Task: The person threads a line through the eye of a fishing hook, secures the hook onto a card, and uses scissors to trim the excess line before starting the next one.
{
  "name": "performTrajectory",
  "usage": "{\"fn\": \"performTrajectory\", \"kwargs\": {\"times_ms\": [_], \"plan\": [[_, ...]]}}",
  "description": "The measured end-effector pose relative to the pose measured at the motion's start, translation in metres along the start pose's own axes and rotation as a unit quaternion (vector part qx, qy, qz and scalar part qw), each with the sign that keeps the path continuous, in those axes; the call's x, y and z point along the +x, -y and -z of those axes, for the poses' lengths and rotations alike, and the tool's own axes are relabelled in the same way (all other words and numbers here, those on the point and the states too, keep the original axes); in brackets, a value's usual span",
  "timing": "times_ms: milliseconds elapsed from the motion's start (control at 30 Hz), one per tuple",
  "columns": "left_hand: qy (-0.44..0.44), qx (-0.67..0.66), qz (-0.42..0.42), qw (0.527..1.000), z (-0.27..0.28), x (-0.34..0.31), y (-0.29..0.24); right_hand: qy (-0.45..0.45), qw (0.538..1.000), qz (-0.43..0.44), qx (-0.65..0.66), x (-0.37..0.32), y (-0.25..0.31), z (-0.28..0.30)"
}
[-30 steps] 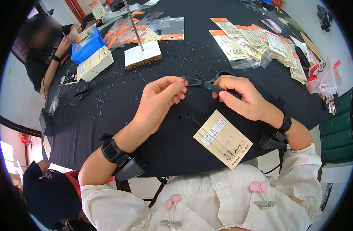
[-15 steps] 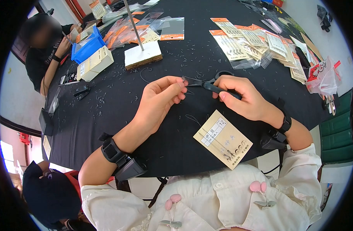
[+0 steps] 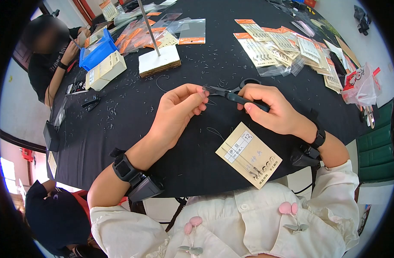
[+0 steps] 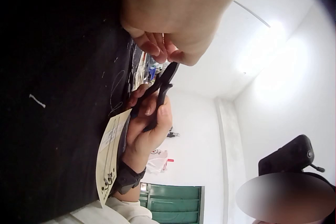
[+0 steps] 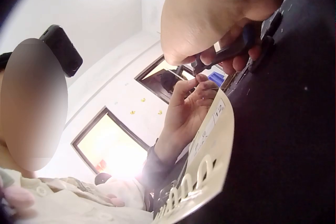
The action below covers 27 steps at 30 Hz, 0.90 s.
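Note:
My left hand (image 3: 177, 109) pinches a fine fishing line (image 3: 164, 88) between thumb and forefinger; a dark loop of it shows behind the hand. What else sits between those fingertips is too small to tell. My right hand (image 3: 272, 105) grips black-handled scissors (image 3: 233, 95), one handle ring standing out past the fingers. The blades point left, with their tips right at the left fingertips; the left wrist view shows the scissors (image 4: 167, 79) there too. Below the hands lies a tan card (image 3: 248, 155) with printed labels, thin lines along it and several hooks at its lower end.
A white-topped block (image 3: 160, 62) with an upright metal rod stands ahead. Left of it are a card stack (image 3: 106, 73) and a blue bin (image 3: 96, 53). Packaged hook cards (image 3: 274, 47) are heaped at the right. Short clippings litter the black cloth. A person sits at the far left.
The scissor blades tilt slightly and lie closer together than before. Both hands otherwise keep their place, and the card has not moved.

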<state>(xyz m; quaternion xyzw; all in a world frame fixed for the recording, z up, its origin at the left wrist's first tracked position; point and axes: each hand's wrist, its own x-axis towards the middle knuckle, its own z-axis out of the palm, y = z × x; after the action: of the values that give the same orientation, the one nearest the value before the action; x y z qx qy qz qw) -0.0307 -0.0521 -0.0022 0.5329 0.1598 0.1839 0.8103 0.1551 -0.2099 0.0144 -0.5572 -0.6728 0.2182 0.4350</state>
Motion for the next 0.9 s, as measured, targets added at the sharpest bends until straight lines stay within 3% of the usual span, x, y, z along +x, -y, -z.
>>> {"fn": "performTrajectory", "kwargs": {"times_ms": [900], "plan": [[-0.007, -0.008, 0.005, 1.000, -0.0004, -0.0003, -0.0002, -0.006, 1.000, 0.015, -0.002, 0.0002, -0.0015, -0.0008]]}}
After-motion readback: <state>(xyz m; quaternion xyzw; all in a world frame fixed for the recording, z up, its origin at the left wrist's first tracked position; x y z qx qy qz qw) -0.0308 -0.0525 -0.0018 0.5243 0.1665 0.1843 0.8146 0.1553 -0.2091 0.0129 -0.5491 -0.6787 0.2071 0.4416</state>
